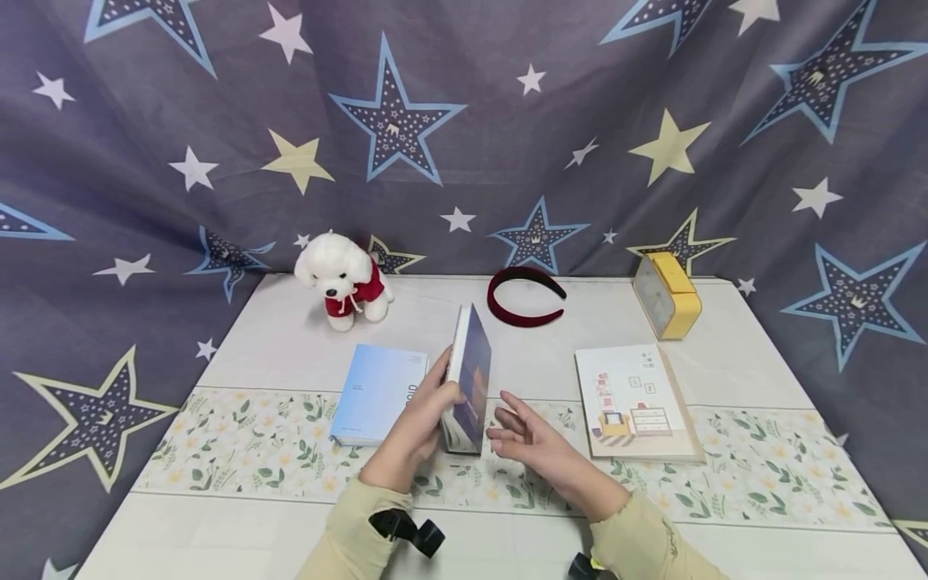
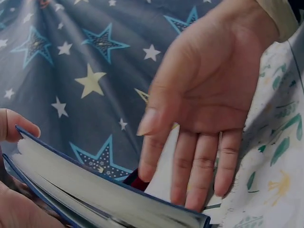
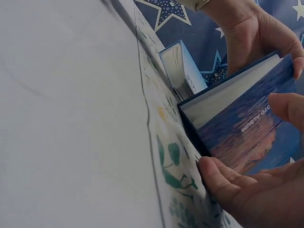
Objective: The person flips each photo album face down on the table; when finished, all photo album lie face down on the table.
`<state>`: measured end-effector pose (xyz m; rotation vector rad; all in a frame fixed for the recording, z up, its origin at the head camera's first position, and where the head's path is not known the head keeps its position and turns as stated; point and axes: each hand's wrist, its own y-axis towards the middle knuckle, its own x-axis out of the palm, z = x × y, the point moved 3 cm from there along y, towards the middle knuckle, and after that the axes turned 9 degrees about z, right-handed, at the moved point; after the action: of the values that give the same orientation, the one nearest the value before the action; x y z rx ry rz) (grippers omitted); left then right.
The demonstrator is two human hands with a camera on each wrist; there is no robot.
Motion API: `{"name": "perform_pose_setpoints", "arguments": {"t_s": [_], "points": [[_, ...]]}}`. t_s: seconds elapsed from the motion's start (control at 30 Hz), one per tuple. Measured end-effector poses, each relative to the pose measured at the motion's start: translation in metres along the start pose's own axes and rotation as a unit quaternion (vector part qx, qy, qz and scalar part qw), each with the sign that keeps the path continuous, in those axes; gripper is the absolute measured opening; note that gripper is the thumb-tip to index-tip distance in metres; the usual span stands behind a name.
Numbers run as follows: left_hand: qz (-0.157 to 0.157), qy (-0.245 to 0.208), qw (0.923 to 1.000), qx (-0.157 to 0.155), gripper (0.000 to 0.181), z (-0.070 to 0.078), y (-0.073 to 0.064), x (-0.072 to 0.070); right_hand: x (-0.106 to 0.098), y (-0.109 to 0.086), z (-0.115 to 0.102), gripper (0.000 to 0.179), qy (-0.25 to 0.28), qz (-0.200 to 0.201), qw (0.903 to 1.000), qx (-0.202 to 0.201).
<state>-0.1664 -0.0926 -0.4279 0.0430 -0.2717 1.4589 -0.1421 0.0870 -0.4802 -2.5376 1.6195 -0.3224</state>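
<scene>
A dark blue photo album stands upright on its edge at the middle of the table, and "OTO ALBUM" can be read on its cover. My left hand grips it by the left side, thumb over the near edge. In the left wrist view its page block faces the camera. Close to the cover on the right is my right hand, its fingers spread and loosely bent, with nothing held. Whether a fingertip touches the cover I cannot tell. Left of the album lies a light blue book.
A white plush dog in red stands at the back left. Behind the album lies a dark red headband. Toward the right are a yellow box-like object and a book with a drawn room. A star-patterned curtain hangs behind the table.
</scene>
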Motion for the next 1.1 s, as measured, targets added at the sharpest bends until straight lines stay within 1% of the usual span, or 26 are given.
{"name": "perform_pose_setpoints", "arguments": {"t_s": [0.2, 0.33, 0.43, 0.53, 0.63, 0.73, 0.8, 0.97, 1.1], "points": [[-0.007, -0.067, 0.9977, -0.004, 0.087, -0.001, 0.001, -0.002, -0.003, 0.002, 0.003, 0.093, 0.011, 0.012, 0.9999, 0.001], [-0.003, -0.106, 0.9941, -0.02, 0.085, -0.005, 0.001, -0.004, -0.006, 0.003, 0.004, 0.095, 0.026, 0.031, 0.9992, -0.006], [0.002, -0.123, 0.9918, -0.032, 0.082, -0.007, 0.001, -0.006, -0.011, 0.003, 0.004, 0.096, 0.016, 0.048, 0.9987, -0.013], [-0.003, -0.138, 0.9896, -0.041, 0.077, -0.008, 0.0, -0.006, -0.016, 0.003, 0.003, 0.096, -0.003, 0.066, 0.9977, -0.015], [-0.003, -0.154, 0.9869, -0.048, 0.071, -0.008, 0.0, -0.006, -0.021, 0.003, 0.002, 0.093, -0.016, 0.096, 0.9951, -0.015], [-0.003, -0.173, 0.9835, -0.052, 0.068, -0.009, 0.001, -0.005, -0.025, 0.001, -0.001, 0.089, -0.013, 0.12, 0.9925, -0.018], [-0.001, -0.186, 0.981, -0.055, 0.067, -0.01, 0.001, -0.005, -0.027, 0.001, -0.002, 0.086, -0.005, 0.128, 0.9916, -0.021], [-0.031, -0.204, 0.9767, -0.061, 0.066, -0.013, 0.004, -0.003, -0.032, -0.002, -0.005, 0.084, 0.02, 0.13, 0.991, -0.024], [-0.054, -0.195, 0.9773, -0.062, 0.064, -0.015, 0.006, -0.002, -0.035, -0.004, -0.006, 0.084, 0.01, 0.136, 0.9902, -0.029]]}}
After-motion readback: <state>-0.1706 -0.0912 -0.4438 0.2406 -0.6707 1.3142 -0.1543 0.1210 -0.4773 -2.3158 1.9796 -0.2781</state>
